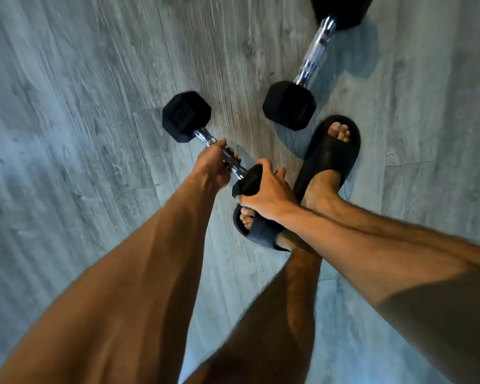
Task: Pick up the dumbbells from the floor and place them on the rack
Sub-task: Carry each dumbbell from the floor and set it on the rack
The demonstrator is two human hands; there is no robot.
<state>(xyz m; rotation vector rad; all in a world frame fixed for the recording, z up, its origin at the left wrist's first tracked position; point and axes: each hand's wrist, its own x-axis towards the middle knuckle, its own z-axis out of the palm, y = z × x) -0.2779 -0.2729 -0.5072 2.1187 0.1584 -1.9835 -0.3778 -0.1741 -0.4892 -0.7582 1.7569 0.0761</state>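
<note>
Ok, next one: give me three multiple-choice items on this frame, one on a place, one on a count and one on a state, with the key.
1. Where is the free dumbbell?
A. on a rack
B. on the floor, just ahead of a black sandal
C. on a bench

2. How many dumbbells show?
A. one
B. two
C. three

3. What is the left hand doing?
A. hanging free
B. lying flat on the floor
C. gripping the handle of the held dumbbell

Key:
1 B: it lies on the boards by the toes.
2 B: one is held and one is lying.
3 C: its fingers curl round the chrome handle, while the right hand holds the near head.
</note>
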